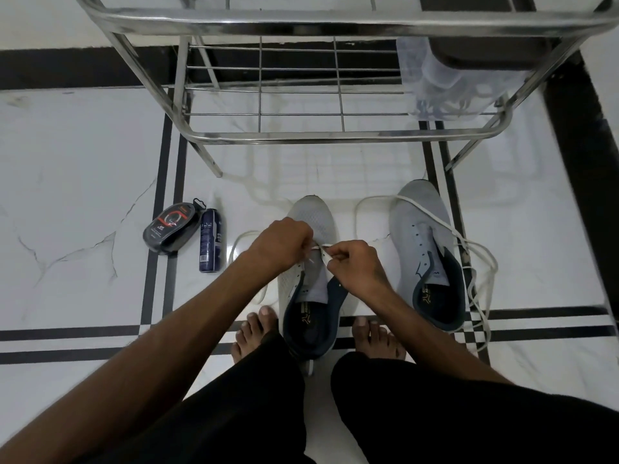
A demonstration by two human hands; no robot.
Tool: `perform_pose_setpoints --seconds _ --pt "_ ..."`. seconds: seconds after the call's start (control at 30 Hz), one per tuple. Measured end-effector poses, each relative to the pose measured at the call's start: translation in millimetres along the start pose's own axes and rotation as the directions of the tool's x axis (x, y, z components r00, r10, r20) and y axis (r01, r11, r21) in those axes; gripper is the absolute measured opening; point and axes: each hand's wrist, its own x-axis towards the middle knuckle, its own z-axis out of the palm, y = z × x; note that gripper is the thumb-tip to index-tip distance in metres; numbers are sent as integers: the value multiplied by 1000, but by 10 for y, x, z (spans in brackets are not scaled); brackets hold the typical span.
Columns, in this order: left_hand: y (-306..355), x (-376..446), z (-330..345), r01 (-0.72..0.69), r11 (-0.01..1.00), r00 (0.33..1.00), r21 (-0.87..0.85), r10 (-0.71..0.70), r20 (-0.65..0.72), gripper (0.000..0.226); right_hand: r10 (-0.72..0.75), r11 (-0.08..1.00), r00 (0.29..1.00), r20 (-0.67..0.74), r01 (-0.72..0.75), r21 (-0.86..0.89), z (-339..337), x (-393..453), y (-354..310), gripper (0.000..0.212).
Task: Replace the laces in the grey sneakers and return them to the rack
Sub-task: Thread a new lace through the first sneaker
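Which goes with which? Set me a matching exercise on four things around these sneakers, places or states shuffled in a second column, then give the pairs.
Things:
1. sneaker between the feet
2. sneaker on the right
3. spray can
4. clear plastic bag

Places or states:
A. lying on the floor beside a dark blister pack
B. on the rack's lower shelf, at its right end
C. both hands, left hand and right hand, pinching a white lace at its eyelets
D. untouched, with a loose white lace draped over it

Pairs: 1-C, 2-D, 3-A, 4-B
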Motion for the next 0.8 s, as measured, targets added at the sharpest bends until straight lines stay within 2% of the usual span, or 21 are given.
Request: perform_pose_setpoints --seconds 0.13,0.33,0.7,0.8 --pt "-66 -26 90 -15 1000 990 -20 12 -139 11 16 998 1000 -6 -15 63 -14 88 -39 31" --pt "6 -68 220 92 989 958 -113 -119 -262 20 46 992 999 1 -45 120 0 134 -39 29" --pt "101 -94 360 101 963 923 -251 -185 -339 21 51 978 999 15 -53 202 29 128 -13 26" --pt "94 -69 399 79 945 913 -318 -197 -358 17 68 935 994 83 -93 341 -11 141 11 22"
